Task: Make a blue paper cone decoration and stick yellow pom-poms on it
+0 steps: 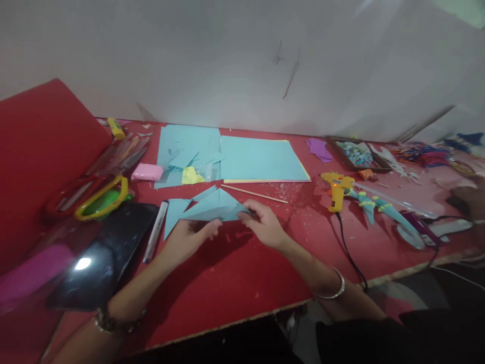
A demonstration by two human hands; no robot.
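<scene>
A folded light-blue paper triangle (215, 206) is held between both hands over the red table (227, 283). My left hand (195, 236) is closed on its left corner, thumb along the lower edge. At the right corner, my right hand (264, 222) pinches the paper between thumb and fingers. More cut blue paper (174, 211) lies just beyond my left hand. A thin wooden stick (257, 193) rests behind the triangle. Left of my left hand lies a white marker (156, 231), beside a dark glossy tablet-like slab (109, 253).
Stacked blue sheets (261, 157) lie at the back, near a yellow paper scrap (192, 175) and a pink packet (147, 172). Yellow-handled scissors (102, 199) are on the left. A corded yellow glue gun (336, 189) stands right, before a tray of scraps (358, 154).
</scene>
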